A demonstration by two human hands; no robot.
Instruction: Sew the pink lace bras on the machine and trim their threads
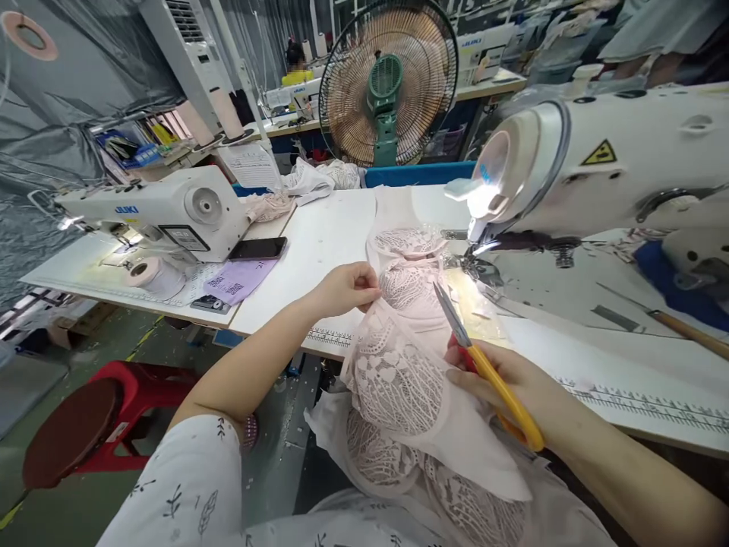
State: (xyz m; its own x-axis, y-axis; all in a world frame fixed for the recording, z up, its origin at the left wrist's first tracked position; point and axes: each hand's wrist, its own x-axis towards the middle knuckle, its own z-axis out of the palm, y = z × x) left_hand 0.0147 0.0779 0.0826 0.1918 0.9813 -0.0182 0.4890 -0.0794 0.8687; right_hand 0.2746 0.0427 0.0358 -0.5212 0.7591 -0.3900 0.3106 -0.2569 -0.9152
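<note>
My left hand point(351, 287) pinches the upper edge of a pale pink lace bra point(399, 372) that hangs over the table's front edge. In my right hand point(501, 372) is a pair of scissors point(484, 365) with yellow and red handles, its blades pointing up and left. The fingers of that hand also lie against the bra's side; whether they grip the cloth I cannot tell. More pink lace cups point(413, 281) lie on the table just beyond, beside the sewing machine point(604, 167). Other lace bra pieces point(381, 448) rest in my lap below.
Another sewing machine point(153, 213) stands at the left, with a thread cone point(156, 277), a phone point(258, 248) and a purple paper point(239, 281) near it. A large fan point(387, 83) stands behind the table. A red stool point(108, 418) is at lower left. A screwdriver-like tool point(683, 328) lies right.
</note>
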